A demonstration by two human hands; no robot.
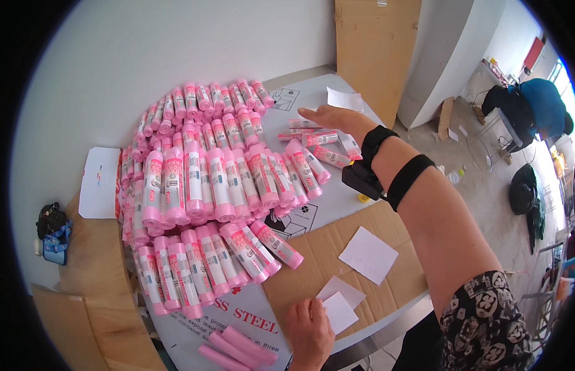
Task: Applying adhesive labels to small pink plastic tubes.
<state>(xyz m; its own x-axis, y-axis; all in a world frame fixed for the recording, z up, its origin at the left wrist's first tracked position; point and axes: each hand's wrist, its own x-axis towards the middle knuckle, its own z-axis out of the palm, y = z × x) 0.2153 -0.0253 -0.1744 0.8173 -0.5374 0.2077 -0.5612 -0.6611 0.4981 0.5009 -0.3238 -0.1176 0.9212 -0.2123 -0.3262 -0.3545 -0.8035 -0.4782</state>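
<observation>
My right hand reaches across to the far side of the table, its visible fingers stretched out. Below and around it lie several loose pink rolls with printed paper labels, apparently plastic bag rolls. Part of that hand's fingers is hidden from view. My left hand rests at the near edge with curled fingers, right beside the corner of a white paper square. Whether it pinches something is hidden. A second paper piece lies partly under that square, and another white sheet lies farther right on flat cardboard.
A large stacked pile of labelled pink rolls fills the table's left side. Unlabelled pink rolls lie at the near edge. A tall cardboard sheet leans at the back. A person sits bent over at the far right.
</observation>
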